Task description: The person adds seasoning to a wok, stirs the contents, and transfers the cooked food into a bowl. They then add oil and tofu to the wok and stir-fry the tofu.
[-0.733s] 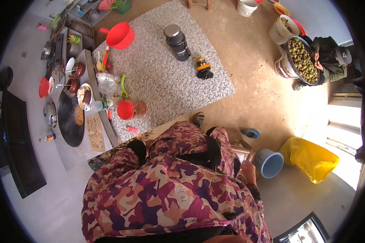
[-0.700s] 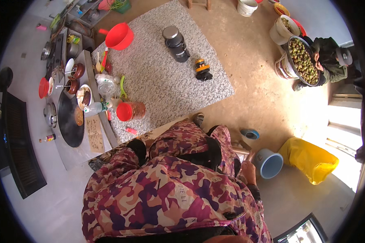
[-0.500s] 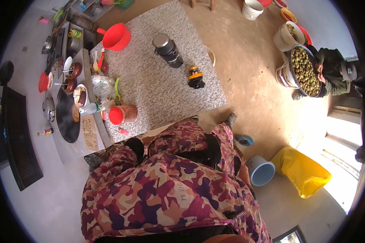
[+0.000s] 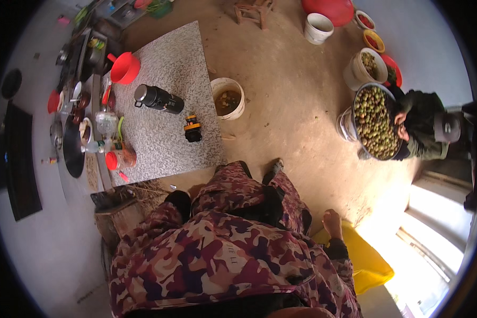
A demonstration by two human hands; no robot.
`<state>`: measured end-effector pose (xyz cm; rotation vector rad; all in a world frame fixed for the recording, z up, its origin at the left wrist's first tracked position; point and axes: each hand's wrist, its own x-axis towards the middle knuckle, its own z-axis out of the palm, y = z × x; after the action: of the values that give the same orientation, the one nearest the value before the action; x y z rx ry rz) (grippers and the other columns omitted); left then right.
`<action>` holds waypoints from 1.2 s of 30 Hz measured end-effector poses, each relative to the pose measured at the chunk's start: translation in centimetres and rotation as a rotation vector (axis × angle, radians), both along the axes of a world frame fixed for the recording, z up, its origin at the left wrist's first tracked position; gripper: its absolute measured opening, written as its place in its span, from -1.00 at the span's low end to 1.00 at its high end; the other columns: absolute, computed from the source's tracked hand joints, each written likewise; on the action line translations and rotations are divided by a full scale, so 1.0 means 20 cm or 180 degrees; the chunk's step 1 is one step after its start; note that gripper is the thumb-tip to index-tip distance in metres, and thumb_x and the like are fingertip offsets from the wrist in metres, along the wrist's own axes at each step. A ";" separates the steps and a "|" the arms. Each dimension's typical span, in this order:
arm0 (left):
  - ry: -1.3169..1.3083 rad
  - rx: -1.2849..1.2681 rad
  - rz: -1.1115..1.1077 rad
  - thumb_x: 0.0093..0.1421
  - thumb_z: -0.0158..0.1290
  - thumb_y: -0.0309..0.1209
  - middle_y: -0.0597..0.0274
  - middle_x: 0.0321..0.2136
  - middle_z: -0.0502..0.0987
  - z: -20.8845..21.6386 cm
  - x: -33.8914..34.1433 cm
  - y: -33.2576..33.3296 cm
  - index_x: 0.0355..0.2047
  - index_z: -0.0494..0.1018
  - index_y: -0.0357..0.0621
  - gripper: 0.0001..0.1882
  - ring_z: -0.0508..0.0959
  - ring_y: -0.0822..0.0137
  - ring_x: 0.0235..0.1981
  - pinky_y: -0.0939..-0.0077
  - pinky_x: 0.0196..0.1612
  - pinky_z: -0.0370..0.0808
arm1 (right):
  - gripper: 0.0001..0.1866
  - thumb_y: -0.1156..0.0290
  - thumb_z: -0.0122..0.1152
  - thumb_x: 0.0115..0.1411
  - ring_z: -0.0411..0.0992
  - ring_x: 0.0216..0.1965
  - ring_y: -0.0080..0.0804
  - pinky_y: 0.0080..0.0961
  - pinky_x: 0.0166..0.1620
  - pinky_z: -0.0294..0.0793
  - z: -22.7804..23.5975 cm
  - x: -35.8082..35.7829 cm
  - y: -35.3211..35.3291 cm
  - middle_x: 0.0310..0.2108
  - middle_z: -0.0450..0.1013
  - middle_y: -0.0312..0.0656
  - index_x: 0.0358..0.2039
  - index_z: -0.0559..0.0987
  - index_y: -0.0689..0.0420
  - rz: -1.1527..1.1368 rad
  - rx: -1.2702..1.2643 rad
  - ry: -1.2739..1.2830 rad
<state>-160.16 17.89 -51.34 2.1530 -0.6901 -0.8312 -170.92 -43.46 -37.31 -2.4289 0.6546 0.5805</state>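
Observation:
My right hand hangs at my right side, in front of a yellow bag. Its fingers look loosely extended, and nothing shows in them. On my left, the sleeve ends in a dark cuff near the table's front edge; the fingers of that hand cannot be made out. The speckled table stands ahead to the left. Lying on it is a black thermos flask with a silver lid. Beside the flask is a black-and-orange headlamp. Neither hand touches these things.
A white bucket with brownish contents stands right of the table. A person handles a basin of round green-brown fruit at the right. A wooden stool is at the back. A red-lidded jar and red dipper stand on the table.
My view has swung right, and the table now sits farther left. My right hand has come into sight beside the yellow bag. The white bucket next to the table now shows.

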 end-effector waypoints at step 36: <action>0.4070 -0.0602 0.3483 0.20 -0.08 -0.25 0.56 -0.77 0.12 0.00 1.06 -1.25 -0.51 0.25 0.11 -0.84 0.16 0.60 -0.81 0.66 -0.77 0.12 | -0.75 0.34 0.12 0.10 0.51 -0.44 -0.27 -0.37 -0.38 0.44 -0.29 1.66 -1.14 -0.52 0.52 -0.08 -0.21 0.54 0.13 0.2238 0.0270 0.0190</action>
<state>-139.04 -7.07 -51.44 1.0833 0.9276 -1.1284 -137.68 -66.31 -43.17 -2.5338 -0.2320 0.9269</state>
